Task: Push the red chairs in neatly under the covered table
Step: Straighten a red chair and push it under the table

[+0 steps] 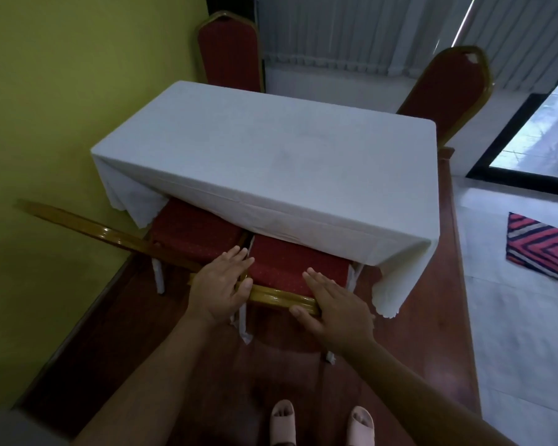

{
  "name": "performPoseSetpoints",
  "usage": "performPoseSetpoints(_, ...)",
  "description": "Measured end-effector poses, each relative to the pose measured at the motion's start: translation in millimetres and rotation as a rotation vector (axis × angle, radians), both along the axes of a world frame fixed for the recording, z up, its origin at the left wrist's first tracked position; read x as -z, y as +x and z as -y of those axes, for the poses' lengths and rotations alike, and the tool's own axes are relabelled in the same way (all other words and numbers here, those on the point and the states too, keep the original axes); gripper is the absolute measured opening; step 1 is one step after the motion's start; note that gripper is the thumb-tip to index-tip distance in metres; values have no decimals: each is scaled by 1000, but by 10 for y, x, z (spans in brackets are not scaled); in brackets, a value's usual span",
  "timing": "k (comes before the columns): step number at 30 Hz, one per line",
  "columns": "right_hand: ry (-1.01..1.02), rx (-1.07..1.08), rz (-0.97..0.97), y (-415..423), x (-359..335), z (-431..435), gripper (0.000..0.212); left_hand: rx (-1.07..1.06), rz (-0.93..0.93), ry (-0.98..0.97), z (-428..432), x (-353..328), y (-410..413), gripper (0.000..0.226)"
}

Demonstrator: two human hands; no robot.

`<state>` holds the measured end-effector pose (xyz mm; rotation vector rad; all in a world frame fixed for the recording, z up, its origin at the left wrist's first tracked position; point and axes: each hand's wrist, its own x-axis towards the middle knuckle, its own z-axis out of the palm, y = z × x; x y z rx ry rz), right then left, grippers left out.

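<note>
Hands are resting on the gold top rail [279, 297] of the near right chair [298, 265] at lower centre. The left hand [221, 283] is lying flat over the rail's left end, fingers straight and slightly spread, thumb tucked against the rail. The right hand [334, 309] is lying over the right end, fingers extended and close together, thumb under the rail edge. That chair's red seat is sitting partly under the white cloth of the table [264, 149]. Just left, a second chair [195, 233] is sitting beside it, seat also partly under. Two more chairs are standing at the far side: one at upper left [229, 51], one at upper right [448, 88], tilted.
</note>
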<state>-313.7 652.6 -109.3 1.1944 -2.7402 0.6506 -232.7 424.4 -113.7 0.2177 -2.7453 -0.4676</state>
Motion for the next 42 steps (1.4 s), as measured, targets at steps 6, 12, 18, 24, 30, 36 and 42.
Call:
performPoseSetpoints(6,7,7,8,-18,22,155,75,20,0,-8,171,31,-50,74)
performPoseSetpoints(12,10,41,23,41,19,359,76,19,26,-9,368,5,-59,78)
performPoseSetpoints(18,20,32,46,55,8,430,74,-2,49,-10,455,-6,-68,81)
performPoseSetpoints(24,20,34,50,66,0,388,70,-44,33,14,387,1,-33,78)
performPoseSetpoints(30,36,12,84,82,-51,352,78,-195,-55,69,176,-41,44,53)
performPoseSetpoints(36,61,-3,99,61,-40,350,86,-170,-30,84,210,-35,38,55)
performPoseSetpoints(42,58,-7,53,-32,-26,285,78,-142,-49,98,146,-38,-67,53)
